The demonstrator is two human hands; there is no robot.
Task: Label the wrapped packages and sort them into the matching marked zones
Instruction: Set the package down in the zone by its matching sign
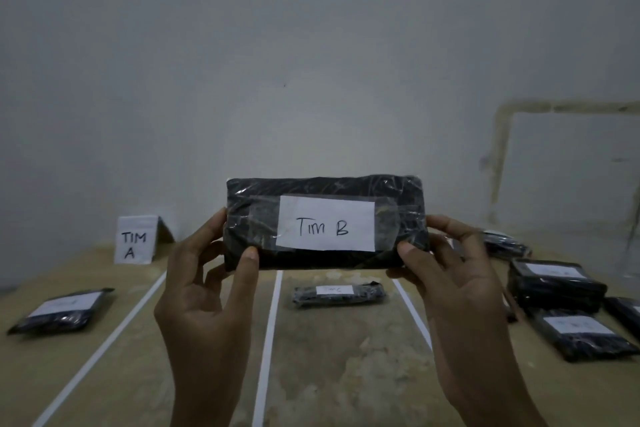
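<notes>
Gripped at both short ends: wrapped package (325,189), raised clear of table (346,374), approx. centre of view, in front of wall (311,45). L hand (204,291) curled round left end, thumb pressed on front face near lower edge, fingers wrapped behind. R hand (457,288) curled round right end, same config.: thumb on front lower corner, fingers over the end. Hands well apart, one per end, both clamped on the pkg. Long axis horiz., running left-right; broad face turned toward camera. White label (326,227) taped to front face, approx. centred, reading "Tim B", text right way up. On table below: white tape lines (270,340) splitting surface into lanes. Folded paper sign (135,241) marked "TIM A" standing at far left, close to wall. Left-lane pkg (62,310) lying flat, label up. Mid-lane pkg (339,293) lying between two tape lines, directly below held item, long axis left-right. Right-side pkgs (554,282) grouped at far right, some stacked. Label text on all table pkgs too blurred to read.
</notes>
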